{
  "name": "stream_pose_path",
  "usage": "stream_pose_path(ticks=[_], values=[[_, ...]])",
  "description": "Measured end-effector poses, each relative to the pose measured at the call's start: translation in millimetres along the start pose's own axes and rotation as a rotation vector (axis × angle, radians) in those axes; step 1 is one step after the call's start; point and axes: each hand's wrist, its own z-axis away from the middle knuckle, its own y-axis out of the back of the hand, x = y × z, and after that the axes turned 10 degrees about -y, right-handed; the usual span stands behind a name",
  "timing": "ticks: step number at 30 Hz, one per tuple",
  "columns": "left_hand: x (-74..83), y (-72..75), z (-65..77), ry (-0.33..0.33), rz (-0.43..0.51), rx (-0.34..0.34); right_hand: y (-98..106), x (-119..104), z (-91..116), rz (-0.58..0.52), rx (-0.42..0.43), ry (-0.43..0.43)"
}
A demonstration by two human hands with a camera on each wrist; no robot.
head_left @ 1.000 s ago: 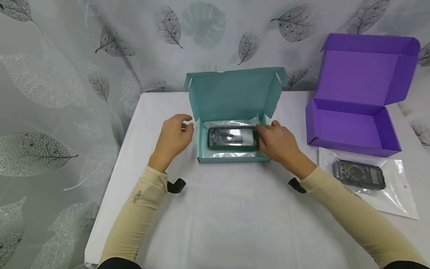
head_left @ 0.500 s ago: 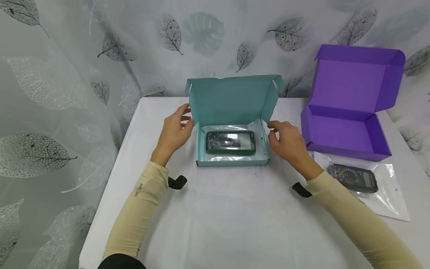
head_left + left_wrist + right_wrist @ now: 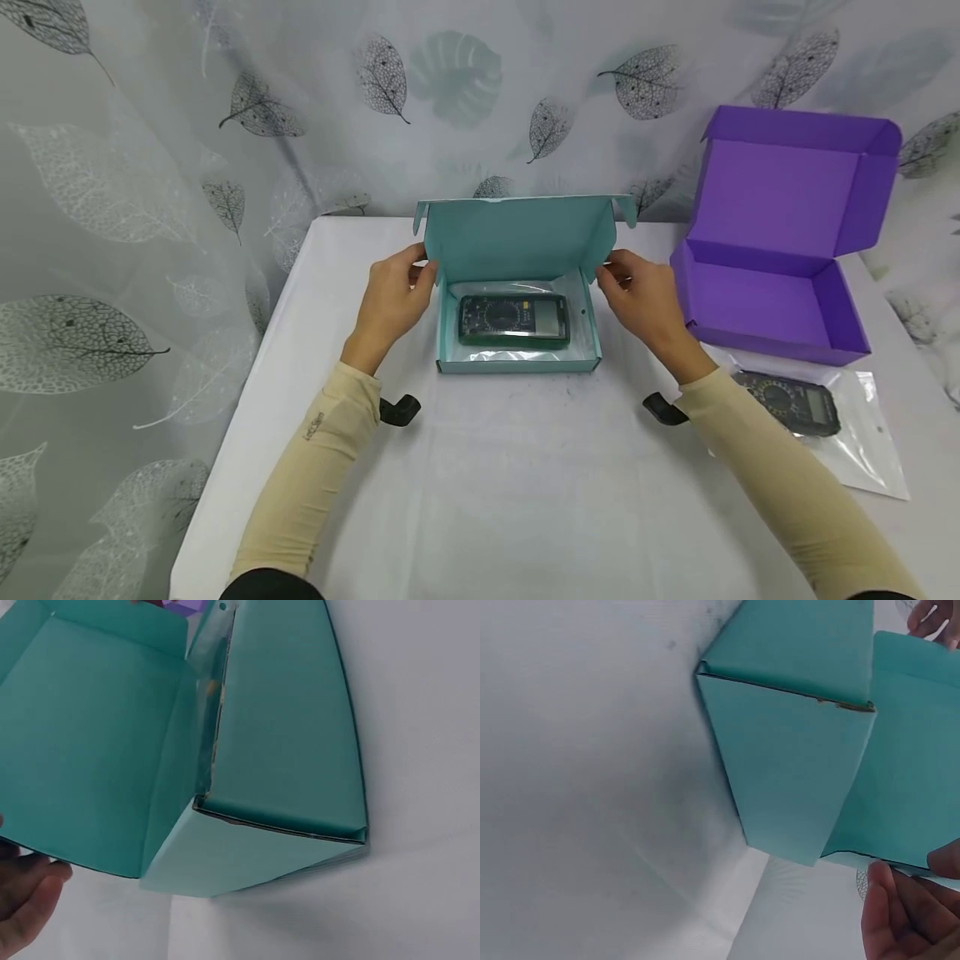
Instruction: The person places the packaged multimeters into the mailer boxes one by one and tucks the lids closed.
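A teal cardboard box (image 3: 517, 367) stands on the table, its raised lid (image 3: 521, 237) tipped slightly forward. Inside, a digital multimeter (image 3: 513, 321) with dark face and green edge lies on clear plastic wrapping (image 3: 579, 308). My left hand (image 3: 393, 296) holds the lid's left edge with curled fingers; in the left wrist view its fingertips (image 3: 56, 874) meet that edge. On the opposite side, my right hand (image 3: 637, 292) pinches the lid's side flap, thumb (image 3: 946, 859) on the inner face and fingers outside. Both hands' far fingers are partly hidden.
An open purple box (image 3: 772, 308) stands to the right with its lid up. In front of it, a second multimeter (image 3: 795, 406) lies on a clear plastic bag (image 3: 877, 450), partly covered by my right sleeve. A leaf-patterned curtain (image 3: 480, 108) hangs behind the white table (image 3: 525, 500).
My right hand has left the multimeter inside the box and moved to the lid's right side. My left hand has come to the left edge. The lid has tilted forward.
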Motion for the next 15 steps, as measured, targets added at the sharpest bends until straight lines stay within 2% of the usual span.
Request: stream_pose_path(ticks=[7,15], values=[[-1.1,-0.8,10.8,0.001,-0.006,-0.005,-4.6,-2.2,9.3,0.007,-0.035,-0.007],[0.2,-8.1,19.8,-0.048,-0.016,0.025,-5.6,2.4,14.0,0.006,-0.057,0.06]])
